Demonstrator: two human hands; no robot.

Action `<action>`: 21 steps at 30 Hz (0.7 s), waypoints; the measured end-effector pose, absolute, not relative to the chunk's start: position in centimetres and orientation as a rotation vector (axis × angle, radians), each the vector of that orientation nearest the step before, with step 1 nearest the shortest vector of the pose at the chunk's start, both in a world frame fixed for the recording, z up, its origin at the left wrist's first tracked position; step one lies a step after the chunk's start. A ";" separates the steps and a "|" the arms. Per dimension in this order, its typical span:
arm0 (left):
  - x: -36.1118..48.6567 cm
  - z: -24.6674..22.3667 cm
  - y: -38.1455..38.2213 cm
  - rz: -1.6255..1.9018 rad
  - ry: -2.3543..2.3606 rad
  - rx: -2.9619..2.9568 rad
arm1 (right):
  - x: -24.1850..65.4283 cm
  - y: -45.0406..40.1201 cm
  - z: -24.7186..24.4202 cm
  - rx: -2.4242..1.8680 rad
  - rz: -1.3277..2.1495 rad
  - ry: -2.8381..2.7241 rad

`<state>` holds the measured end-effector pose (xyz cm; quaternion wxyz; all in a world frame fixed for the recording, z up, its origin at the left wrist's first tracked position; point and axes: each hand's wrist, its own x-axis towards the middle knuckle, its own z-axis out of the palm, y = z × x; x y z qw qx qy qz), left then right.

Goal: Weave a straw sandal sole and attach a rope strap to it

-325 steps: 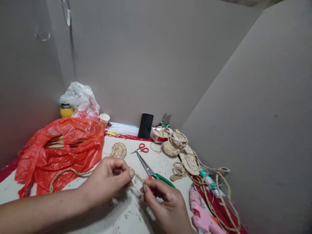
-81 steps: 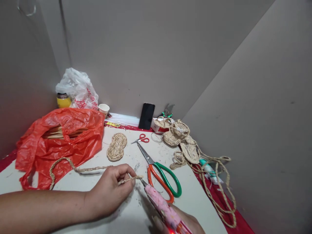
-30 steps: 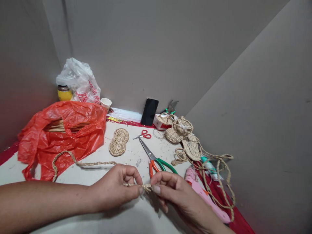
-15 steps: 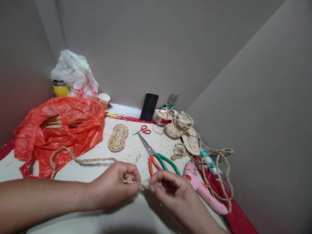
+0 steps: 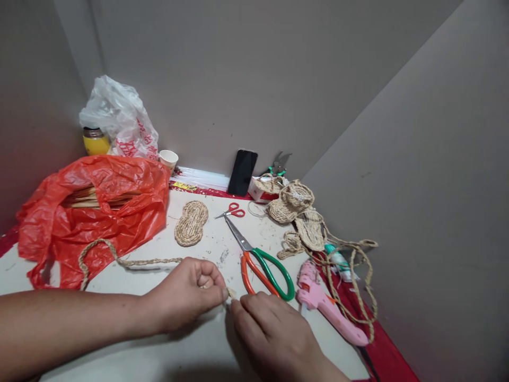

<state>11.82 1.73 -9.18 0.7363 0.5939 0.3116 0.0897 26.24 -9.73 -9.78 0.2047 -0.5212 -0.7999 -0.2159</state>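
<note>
Head view: left of the large scissors [image 5: 247, 247], our left hand [image 5: 190, 293] pinches the braid [image 5: 147, 262]; we cannot tell what our right hand [image 5: 274, 330] grips. Tugging could fray it.

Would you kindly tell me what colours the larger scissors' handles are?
One handle is orange and the other handle green, as the head view shows.

Left hand [image 5: 193, 292]: pinches the braided rope [image 5: 137, 262] near its tip.
Right hand [image 5: 274, 329]: close beside that tip.
Big scissors [image 5: 245, 245]: just past the right hand.
Pink glue gun [image 5: 338, 317]: right.
Red bag [image 5: 131, 228]: far left.
</note>
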 end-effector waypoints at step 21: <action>11.5 -8.4 1.1 0.329 0.680 1.536 | 25.7 -9.1 -9.4 -1.640 0.594 -1.273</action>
